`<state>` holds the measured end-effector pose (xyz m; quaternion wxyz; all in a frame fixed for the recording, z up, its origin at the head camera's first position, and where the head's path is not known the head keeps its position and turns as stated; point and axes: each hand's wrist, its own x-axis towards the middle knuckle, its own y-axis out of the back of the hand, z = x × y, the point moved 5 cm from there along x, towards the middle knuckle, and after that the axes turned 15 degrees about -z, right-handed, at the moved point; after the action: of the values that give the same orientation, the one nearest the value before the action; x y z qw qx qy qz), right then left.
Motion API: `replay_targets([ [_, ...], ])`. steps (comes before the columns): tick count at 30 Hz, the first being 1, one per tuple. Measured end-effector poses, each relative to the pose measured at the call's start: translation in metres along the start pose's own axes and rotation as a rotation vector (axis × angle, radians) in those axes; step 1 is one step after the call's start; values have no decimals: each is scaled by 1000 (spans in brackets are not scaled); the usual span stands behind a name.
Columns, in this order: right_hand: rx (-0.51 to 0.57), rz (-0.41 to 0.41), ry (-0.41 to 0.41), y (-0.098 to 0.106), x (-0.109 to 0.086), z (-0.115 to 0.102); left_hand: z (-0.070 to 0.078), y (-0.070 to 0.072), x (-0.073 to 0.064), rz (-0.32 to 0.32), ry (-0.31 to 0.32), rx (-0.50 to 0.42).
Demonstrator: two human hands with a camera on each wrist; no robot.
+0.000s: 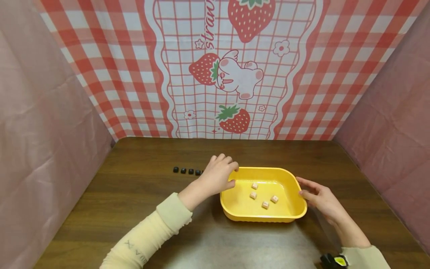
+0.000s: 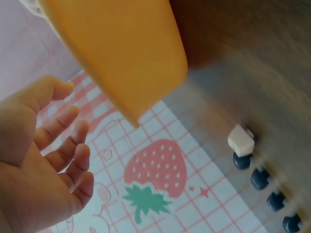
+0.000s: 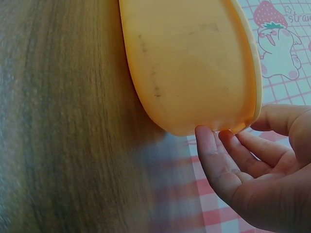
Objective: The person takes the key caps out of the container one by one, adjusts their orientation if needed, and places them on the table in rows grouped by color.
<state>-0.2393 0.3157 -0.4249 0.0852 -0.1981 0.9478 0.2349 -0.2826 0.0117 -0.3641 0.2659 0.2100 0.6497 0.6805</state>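
Observation:
A yellow plastic tub (image 1: 258,219) stands on the wooden table, with several cream keycaps (image 1: 253,195) scattered on its floor. At its left rim hovers my left hand (image 1: 218,175), its fingers loosely bent and holding nothing; the left wrist view shows a gap between them and the tub wall. My right hand (image 1: 324,200) grips the right end, thumb at the rim and fingertips against the outer wall. Left of the tub runs a row of black keycaps (image 1: 183,170), partly hidden by the left hand. One cream keycap (image 2: 241,141) sits at that row's end in the left wrist view.
The dark wooden table (image 1: 127,194) meets a red-and-white strawberry cloth (image 1: 231,97) at the back. Pink fabric (image 1: 50,130) hangs at the left side, and more pink cloth (image 1: 386,112) at the right. A black-and-yellow device (image 1: 334,260) is by the right wrist.

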Motion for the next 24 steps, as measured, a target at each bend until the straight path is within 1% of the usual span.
replay_targets([
  [6, -3, 3, 0, 0, 0, 1, 11, -5, 7, 5, -35, -8],
  [13, 12, 1, 6, 0, 1, 1, 21, -14, 17, 0, -62, -27],
  [18, 5, 5, -3, 0, 0, 1, 30, -23, 24, -19, -89, -26],
  [24, 10, 8, 0, 0, 0, 2, 38, -35, 32, -55, -123, -48],
])
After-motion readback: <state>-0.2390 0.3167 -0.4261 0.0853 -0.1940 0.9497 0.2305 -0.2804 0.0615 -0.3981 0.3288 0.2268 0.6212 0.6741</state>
